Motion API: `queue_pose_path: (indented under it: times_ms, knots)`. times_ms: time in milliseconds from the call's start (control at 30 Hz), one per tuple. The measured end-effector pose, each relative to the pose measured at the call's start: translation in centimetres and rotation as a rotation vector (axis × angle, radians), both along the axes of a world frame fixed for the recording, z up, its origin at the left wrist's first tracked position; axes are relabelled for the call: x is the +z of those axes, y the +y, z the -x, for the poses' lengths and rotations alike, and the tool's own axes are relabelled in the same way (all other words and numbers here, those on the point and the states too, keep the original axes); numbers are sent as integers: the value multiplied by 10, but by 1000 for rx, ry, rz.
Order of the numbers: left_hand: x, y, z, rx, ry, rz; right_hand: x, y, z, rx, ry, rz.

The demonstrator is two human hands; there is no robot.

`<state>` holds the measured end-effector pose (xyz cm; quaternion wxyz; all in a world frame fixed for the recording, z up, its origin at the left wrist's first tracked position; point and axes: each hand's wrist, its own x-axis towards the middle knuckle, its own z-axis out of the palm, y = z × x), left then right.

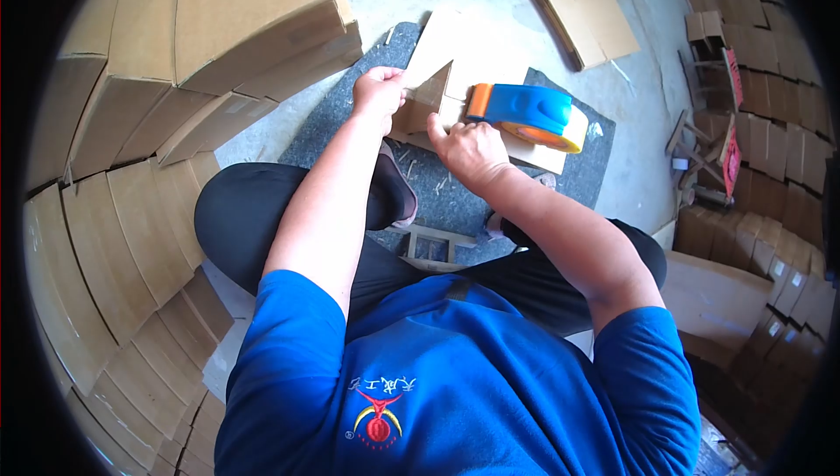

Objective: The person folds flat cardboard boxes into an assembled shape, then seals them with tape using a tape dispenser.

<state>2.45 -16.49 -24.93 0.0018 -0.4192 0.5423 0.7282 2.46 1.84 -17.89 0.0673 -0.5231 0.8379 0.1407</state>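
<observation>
A small cardboard box (427, 101) with a raised pointed flap sits on a pale board (462, 37), between my two hands. At its left side, my left hand (380, 93) is closed in a pinch; whatever the fingertips hold is too small to make out. My right hand (472, 150) is curled at the box's near right side, thumb pointing towards the cardboard, and its fingertips are partly hidden. Just beyond the right knuckles, a blue and orange tape dispenser (529, 107) with a yellow-edged roll lies on the board.
Stacked cardboard boxes (254, 17) rise close on the left. More stacks (770, 65) line the right side. Flattened cardboard (597, 23) lies on the floor beyond the dark mat (595, 161). A small wooden stool or frame (430, 247) is between my feet.
</observation>
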Motion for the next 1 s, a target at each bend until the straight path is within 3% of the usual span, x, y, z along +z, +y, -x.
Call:
queue_pose_path:
  times_ms: [233, 300, 433, 500, 533, 567, 633, 700, 867, 933, 1000]
  knots:
    - [-22, 16, -3, 26, -84, -57, -1, -1, -4, -39, -54, 53]
    - [-72, 30, 2, 44, -3, -128, -3, 0, -8, -65, -43, 82]
    - [-58, 47, 6, 113, 10, -174, 36, 9, -15, -44, -107, 152]
    - [-54, 51, 6, 137, 9, -108, 100, 19, -4, -32, -81, 422]
    - [-51, 54, 5, 147, -2, -60, 112, 27, 10, -78, -4, 544]
    - [-45, 55, 4, 148, 14, -32, 126, 33, 25, -148, 145, 437]
    - [-49, 60, 4, 188, 52, -1, 110, 58, 57, -233, 206, 370]
    - [-63, 63, 5, 181, 75, 41, 87, 74, 65, -609, -245, 377]
    - [-63, 67, 5, 222, 55, 109, 73, 67, 57, -527, -83, 486]
    - [-71, 65, 3, 253, -717, 539, 72, 67, 58, -526, -84, 495]
    - [-92, 52, -12, 302, -513, 503, 72, 69, 61, -518, -87, 504]
